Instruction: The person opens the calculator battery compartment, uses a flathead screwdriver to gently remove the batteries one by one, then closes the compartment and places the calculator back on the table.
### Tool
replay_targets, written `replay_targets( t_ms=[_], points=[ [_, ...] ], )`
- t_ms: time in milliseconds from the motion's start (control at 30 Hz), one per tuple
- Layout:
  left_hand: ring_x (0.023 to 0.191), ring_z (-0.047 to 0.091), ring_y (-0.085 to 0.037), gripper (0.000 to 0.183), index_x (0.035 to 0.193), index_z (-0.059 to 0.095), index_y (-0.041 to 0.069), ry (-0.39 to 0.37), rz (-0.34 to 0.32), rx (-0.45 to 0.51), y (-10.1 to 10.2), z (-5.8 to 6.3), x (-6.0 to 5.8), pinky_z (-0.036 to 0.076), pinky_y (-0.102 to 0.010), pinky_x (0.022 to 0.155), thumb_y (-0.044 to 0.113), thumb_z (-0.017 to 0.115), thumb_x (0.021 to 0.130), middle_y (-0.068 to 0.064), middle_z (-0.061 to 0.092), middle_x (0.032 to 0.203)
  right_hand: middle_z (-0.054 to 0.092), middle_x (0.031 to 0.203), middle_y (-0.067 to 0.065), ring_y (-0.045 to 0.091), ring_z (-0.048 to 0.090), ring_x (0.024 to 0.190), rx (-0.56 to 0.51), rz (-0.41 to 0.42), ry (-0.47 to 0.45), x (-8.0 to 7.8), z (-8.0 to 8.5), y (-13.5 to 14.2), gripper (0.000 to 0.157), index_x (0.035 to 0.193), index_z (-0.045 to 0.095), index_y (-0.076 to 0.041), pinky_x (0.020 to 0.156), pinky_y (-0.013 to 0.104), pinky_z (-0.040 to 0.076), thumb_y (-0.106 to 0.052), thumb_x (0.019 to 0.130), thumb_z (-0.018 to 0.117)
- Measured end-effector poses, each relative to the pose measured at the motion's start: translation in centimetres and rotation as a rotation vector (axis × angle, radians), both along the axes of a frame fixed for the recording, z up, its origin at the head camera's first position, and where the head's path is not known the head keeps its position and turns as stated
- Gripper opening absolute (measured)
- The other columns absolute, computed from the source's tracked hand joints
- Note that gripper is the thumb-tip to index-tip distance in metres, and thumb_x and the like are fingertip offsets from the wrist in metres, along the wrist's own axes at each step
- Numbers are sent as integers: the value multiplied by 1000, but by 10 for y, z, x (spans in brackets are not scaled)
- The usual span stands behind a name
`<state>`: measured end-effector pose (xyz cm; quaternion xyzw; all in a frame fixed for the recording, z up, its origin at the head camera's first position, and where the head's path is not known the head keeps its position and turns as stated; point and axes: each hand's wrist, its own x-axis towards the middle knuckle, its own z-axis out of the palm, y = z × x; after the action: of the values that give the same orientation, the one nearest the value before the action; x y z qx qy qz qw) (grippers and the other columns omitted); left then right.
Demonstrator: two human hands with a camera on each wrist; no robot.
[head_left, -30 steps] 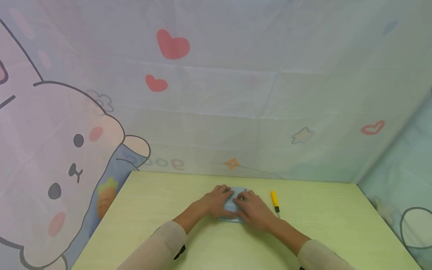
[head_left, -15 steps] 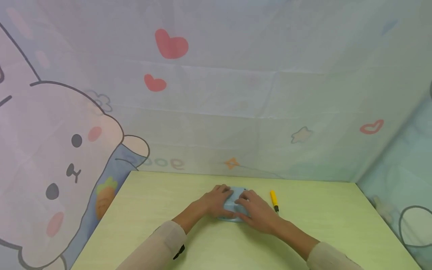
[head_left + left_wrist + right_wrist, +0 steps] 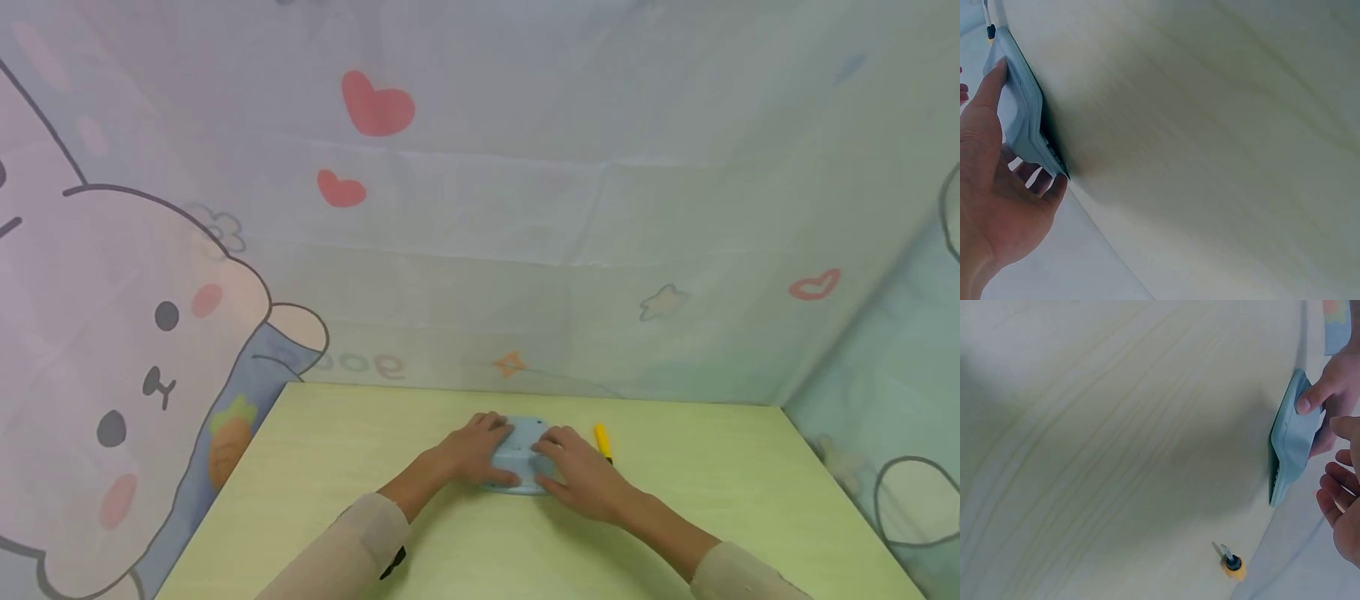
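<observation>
A light-blue plastic casing [image 3: 521,457] with a raised middle and small dark holes near its rim lies on the table. My left hand [image 3: 474,452] grips its left side, thumb on the near part and fingers around the far edge. In the left wrist view the thumb presses on the casing [image 3: 1019,103]. My right hand [image 3: 585,482] hovers at the right side, fingers loosely bent. The right wrist view shows a gap between those fingers [image 3: 1333,487] and the casing [image 3: 1294,437], with nothing visible in them.
A yellow-handled screwdriver [image 3: 602,442] lies just right of the right hand, its shaft hidden there in the head view; the right wrist view shows its metal tip. The pale wooden table [image 3: 360,433] ends at a printed cloth backdrop [image 3: 480,208].
My right hand has drawn back a little to the right, uncovering more of the casing. The left hand keeps its hold. The head view has shifted slightly.
</observation>
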<state>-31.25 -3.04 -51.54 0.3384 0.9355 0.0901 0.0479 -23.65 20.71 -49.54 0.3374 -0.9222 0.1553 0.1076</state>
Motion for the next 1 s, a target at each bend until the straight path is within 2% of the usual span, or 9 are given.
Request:
replay_targets(
  t_ms=[233, 533, 667, 1000],
  points=[
    [144, 28, -25, 96, 156, 32, 17, 9, -7, -13, -1, -10, -3, 42, -43, 104, 76, 56, 84, -4, 30, 157, 54, 131, -1, 18, 47, 123, -23, -37, -14, 0, -6, 12, 43, 131, 61, -10, 98, 40, 46, -33, 95, 68],
    [145, 26, -24, 92, 155, 34, 17, 4, 21, 28, 1, -11, 1, 45, -43, 101, 72, 57, 85, -3, 28, 158, 51, 130, -5, 15, 47, 123, -78, -90, -21, -1, 2, 23, 41, 130, 60, -13, 98, 39, 47, -32, 95, 68],
    [146, 25, -24, 92, 155, 35, 17, -2, 25, 42, 0, -13, 4, 45, -43, 101, 72, 58, 85, -3, 27, 159, 52, 131, -3, 16, 47, 124, -74, -104, -7, -1, 3, 27, 41, 131, 59, -13, 99, 39, 46, -33, 96, 67],
    [146, 26, -25, 93, 155, 36, 16, 22, 7, 45, -3, -18, 8, 43, -42, 104, 73, 58, 85, -5, 27, 160, 55, 130, 2, 22, 51, 123, -143, -148, 20, -6, 4, 39, 44, 132, 59, -10, 99, 45, 45, -33, 95, 68]
  ],
)
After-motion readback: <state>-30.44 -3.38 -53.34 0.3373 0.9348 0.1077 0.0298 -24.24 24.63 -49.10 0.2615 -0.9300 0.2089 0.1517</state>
